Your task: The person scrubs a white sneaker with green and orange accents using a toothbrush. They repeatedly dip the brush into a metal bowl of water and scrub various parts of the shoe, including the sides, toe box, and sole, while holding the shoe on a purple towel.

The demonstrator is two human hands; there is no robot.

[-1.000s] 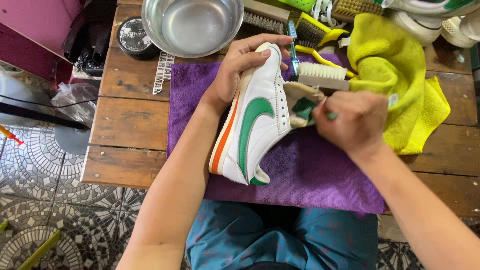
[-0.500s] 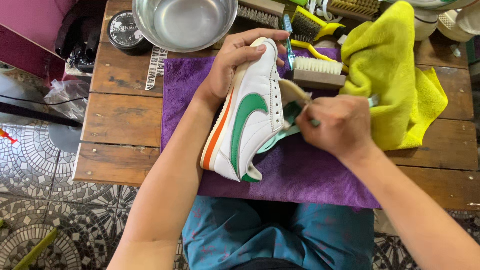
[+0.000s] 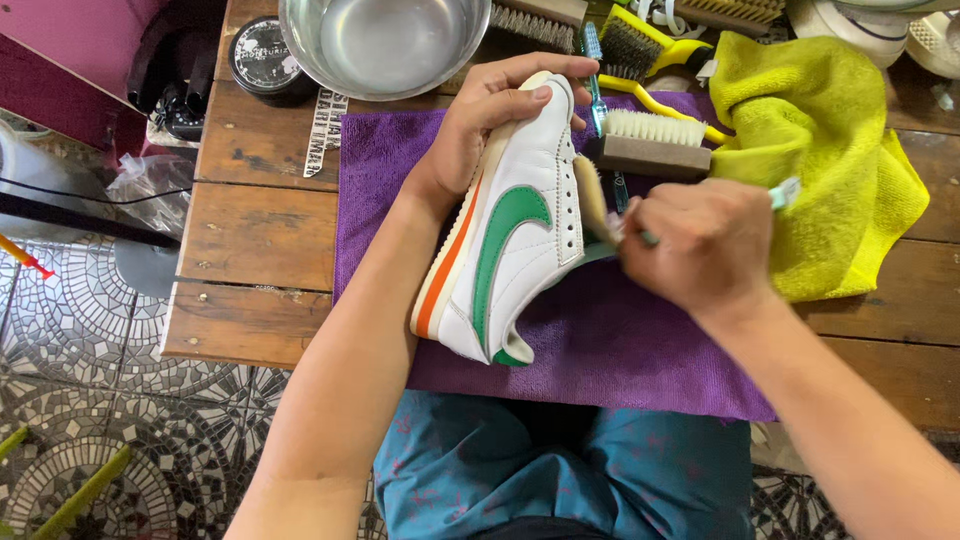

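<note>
White sneaker [image 3: 510, 225], green swoosh: tilted more upright than a second ago on purple cloth [image 3: 640, 350]. Left hand [image 3: 480, 125] grasping toe; right hand [image 3: 700, 245] clenched on small brush [image 3: 785, 192], now at tongue.

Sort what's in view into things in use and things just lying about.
In use: white sneaker gripped by left hand; small brush in right hand; purple cloth underneath.

Lying about: metal bowl, wooden brush, yellow towel, round black tin, yellow-handled brush.
</note>
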